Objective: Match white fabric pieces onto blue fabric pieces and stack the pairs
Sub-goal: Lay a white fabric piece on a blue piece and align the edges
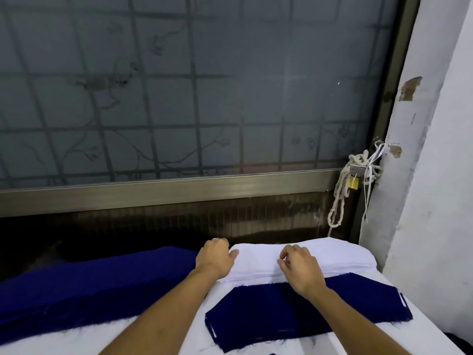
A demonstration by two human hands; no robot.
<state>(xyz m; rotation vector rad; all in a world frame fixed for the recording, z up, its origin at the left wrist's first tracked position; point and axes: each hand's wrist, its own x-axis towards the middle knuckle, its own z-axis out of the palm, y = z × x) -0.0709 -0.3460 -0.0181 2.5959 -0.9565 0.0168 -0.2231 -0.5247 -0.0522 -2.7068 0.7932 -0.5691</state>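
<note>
Peeling one ply off the white stack (340, 262).
Right hand (299, 271) pinches the top white piece (258, 260) at its near edge. Left hand (215, 257) curls over the stack's left end, hold unclear. Separate one layer only, then lay it square on the blue piece (294, 313) just in front.

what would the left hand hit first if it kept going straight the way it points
Probably the dark ribbed wall panel under the window: the left hand points forward past the left corner of the white fabric stack, though depth is unclear.

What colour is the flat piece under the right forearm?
Navy blue piece, shown best in the head view.
</note>
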